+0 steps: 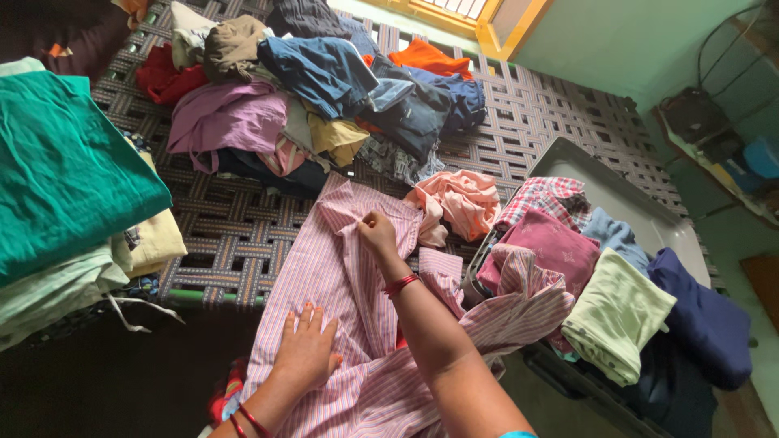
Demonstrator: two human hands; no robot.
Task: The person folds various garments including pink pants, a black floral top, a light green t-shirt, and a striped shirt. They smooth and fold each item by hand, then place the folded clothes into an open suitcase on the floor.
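left hand (307, 350) pressed flat and open on the near part of the pink striped shirt (349, 276) spread over the woven bed (235, 235), pinning it, right hand (378, 233) pinching its far edge taut.

The right hand (378, 234) hides the pinched fabric of the pink striped shirt (341, 284), whose lower part runs off the bottom edge; the green folded cloth (57, 162) is cut off at the left edge.
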